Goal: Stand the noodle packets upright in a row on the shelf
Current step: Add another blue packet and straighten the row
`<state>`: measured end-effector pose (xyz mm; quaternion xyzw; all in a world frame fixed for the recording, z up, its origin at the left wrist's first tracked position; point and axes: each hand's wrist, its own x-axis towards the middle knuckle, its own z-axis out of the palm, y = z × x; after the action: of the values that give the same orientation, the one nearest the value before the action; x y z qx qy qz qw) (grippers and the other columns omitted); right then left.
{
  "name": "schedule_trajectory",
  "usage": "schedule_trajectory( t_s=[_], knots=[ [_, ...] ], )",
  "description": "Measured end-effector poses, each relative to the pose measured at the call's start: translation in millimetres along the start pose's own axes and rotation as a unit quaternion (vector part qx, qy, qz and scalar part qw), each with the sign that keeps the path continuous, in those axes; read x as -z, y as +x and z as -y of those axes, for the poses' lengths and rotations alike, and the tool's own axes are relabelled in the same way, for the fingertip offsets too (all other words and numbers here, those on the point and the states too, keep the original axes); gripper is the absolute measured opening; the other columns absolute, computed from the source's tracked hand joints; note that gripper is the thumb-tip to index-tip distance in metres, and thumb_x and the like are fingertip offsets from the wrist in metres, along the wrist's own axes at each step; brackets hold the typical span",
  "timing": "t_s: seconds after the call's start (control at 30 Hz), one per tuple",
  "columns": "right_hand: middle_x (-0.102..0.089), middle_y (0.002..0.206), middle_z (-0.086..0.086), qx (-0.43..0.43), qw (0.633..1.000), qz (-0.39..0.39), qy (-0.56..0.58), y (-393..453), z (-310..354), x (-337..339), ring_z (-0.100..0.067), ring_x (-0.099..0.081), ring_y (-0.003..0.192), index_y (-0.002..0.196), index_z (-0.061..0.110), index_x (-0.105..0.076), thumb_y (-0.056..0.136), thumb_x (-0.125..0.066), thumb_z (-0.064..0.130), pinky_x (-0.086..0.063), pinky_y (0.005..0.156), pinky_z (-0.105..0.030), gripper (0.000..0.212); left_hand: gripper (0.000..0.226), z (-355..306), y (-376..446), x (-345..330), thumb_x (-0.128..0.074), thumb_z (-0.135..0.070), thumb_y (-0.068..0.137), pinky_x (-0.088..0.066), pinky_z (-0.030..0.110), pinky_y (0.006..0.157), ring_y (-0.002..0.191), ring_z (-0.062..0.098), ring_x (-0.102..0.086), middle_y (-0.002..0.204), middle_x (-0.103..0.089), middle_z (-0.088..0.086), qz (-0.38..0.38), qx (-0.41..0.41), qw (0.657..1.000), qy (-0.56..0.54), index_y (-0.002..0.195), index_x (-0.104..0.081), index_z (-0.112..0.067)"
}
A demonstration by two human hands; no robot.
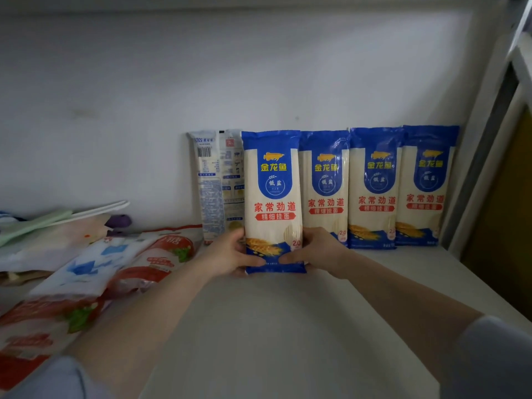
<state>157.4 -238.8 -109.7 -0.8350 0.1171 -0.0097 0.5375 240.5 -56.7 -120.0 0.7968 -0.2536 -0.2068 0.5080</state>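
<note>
My white shelf [288,326] runs back to a pale wall. Three blue-and-cream noodle packets [374,194] stand upright on it in a row at the right, leaning on the wall. A reversed packet [214,191] stands further left, barcode side out. At the left lie red-and-white bags [155,263], a blue-and-white bag [95,263] overlapping them, and a pile of pale bags [46,240].

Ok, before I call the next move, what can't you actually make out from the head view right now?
- Held packet: whether its base rests on the shelf; left hand and right hand cover its lower corners.
- Reversed packet: right part hidden behind the held one; small print unreadable.
- Red and white bags: cut off by the left edge.
</note>
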Motion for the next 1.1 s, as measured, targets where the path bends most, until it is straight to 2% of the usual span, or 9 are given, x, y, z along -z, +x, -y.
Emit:
schedule_trajectory(
  t_s=[0.13, 0.33, 0.43, 0.6, 0.7, 0.83, 0.97, 1.1],
  knots=[
    [-0.066, 0.093, 0.004, 0.007, 1.000, -0.015, -0.004, 16, -3, -2, -0.011, -0.062, 0.082, 0.113, 0.012, -0.063, 0.069, -0.083, 0.013, -0.049, 0.058, -0.021, 0.048, 0.055, 5, 11, 2, -0.075, -0.003, 0.075, -0.057, 0.041, 0.082, 0.102, 0.022, -0.066, 0.115, -0.066, 0.005, -0.010, 0.005, 1.000, -0.008, 0.122, -0.051, -0.019],
    [-0.065, 0.099, 0.000, 0.008, 0.999, -0.035, -0.010, 31, -4, 0, -0.011, -0.060, 0.080, 0.115, 0.011, -0.062, 0.068, -0.083, 0.013, -0.049, 0.057, -0.022, 0.051, 0.056, 8, 26, 3, -0.077, -0.003, 0.073, -0.058, 0.043, 0.080, 0.101, 0.026, -0.067, 0.115, -0.067, 0.009, -0.029, -0.010, 0.999, -0.014, 0.121, -0.053, -0.018],
    [-0.066, 0.100, -0.002, 0.009, 0.998, -0.056, -0.004, 34, -6, 2, -0.013, -0.061, 0.081, 0.113, 0.010, -0.063, 0.068, -0.083, 0.011, -0.050, 0.055, -0.023, 0.050, 0.050, 6, 31, -1, -0.076, -0.001, 0.074, -0.059, 0.039, 0.073, 0.097, 0.025, -0.068, 0.112, -0.068, 0.008, -0.044, -0.023, 0.999, -0.013, 0.116, -0.055, -0.018],
    [-0.065, 0.101, -0.003, 0.002, 0.996, -0.088, -0.015, 39, -8, 6, -0.022, -0.062, 0.094, 0.115, 0.010, -0.063, 0.068, -0.083, 0.013, -0.056, 0.067, -0.031, 0.052, 0.049, 6, 37, -9, -0.075, -0.001, 0.075, -0.060, 0.032, 0.063, 0.088, 0.019, -0.069, 0.106, -0.068, 0.003, -0.061, -0.026, 0.998, -0.008, 0.116, -0.054, -0.017],
    [-0.066, 0.098, -0.004, -0.003, 0.994, -0.102, -0.025, 41, -8, 5, -0.021, -0.062, 0.089, 0.111, 0.007, -0.064, 0.067, -0.084, 0.016, -0.055, 0.067, -0.030, 0.049, 0.046, 6, 38, -12, -0.075, -0.001, 0.075, -0.059, 0.030, 0.057, 0.082, 0.017, -0.069, 0.101, -0.069, 0.003, -0.083, -0.028, 0.996, -0.008, 0.112, -0.054, -0.020],
    [-0.067, 0.092, -0.006, -0.002, 0.988, -0.135, -0.078, 42, -7, 2, -0.021, -0.062, 0.084, 0.102, 0.004, -0.066, 0.067, -0.084, 0.022, -0.053, 0.068, -0.030, 0.042, 0.042, 11, 38, -17, -0.078, -0.004, 0.072, -0.060, 0.039, 0.064, 0.083, 0.021, -0.069, 0.098, -0.070, 0.003, -0.140, -0.039, 0.989, 0.001, 0.106, -0.059, -0.021],
    [-0.060, 0.073, -0.001, -0.009, 0.982, -0.148, -0.119, 41, -5, 3, -0.019, -0.060, 0.073, 0.091, 0.005, -0.065, 0.068, -0.084, 0.026, -0.046, 0.054, -0.024, 0.036, 0.039, 18, 38, -22, -0.082, -0.009, 0.068, -0.056, 0.029, 0.074, 0.086, 0.012, -0.067, 0.102, -0.071, 0.003, -0.189, -0.062, 0.980, 0.027, 0.102, -0.064, -0.017],
    [-0.057, 0.065, -0.002, -0.035, 0.976, -0.154, -0.148, 36, -5, 6, -0.017, -0.057, 0.063, 0.075, 0.007, -0.062, 0.068, -0.083, 0.021, -0.039, 0.047, -0.021, 0.025, 0.037, 22, 36, -27, -0.082, -0.017, 0.069, -0.056, 0.033, 0.081, 0.088, 0.012, -0.066, 0.101, -0.071, 0.001, -0.218, -0.055, 0.973, 0.060, 0.102, -0.065, -0.016]
  ],
)
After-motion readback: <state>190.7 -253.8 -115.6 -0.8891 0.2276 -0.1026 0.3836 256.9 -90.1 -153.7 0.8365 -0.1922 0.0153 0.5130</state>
